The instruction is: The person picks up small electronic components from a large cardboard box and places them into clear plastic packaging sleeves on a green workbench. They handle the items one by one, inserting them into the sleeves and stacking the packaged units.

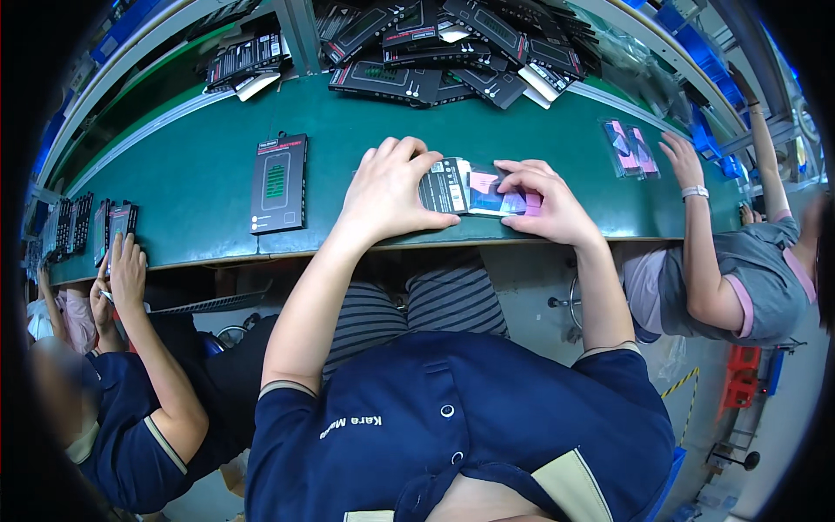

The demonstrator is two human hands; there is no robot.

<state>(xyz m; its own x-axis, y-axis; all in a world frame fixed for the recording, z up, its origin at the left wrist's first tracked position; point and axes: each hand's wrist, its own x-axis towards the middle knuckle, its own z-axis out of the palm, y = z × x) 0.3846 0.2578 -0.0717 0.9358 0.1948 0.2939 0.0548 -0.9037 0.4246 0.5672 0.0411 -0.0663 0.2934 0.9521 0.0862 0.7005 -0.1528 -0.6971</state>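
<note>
My left hand (390, 191) curls over a small flat black carton (445, 187), thumb along its near edge and fingers at its far side. White and green print shows on the carton's face. In my right hand (552, 204) is a clear plastic packet (494, 193) with pink and dark blue flat contents, pinched between thumb and fingers. The packet's left end meets the carton's right end; whether it reaches inside, I cannot tell. To the left of my hands a black carton (280, 184) lies flat, printed with a green battery picture.
A heap of black cartons (426, 65) lies at the back, with more cartons (248, 63) left of the metal post (298, 35). Clear packets (628, 148) rest at right, near a co-worker's hand (683, 161). Another co-worker's hand (129, 270) handles cartons at the far left of the green table (348, 113).
</note>
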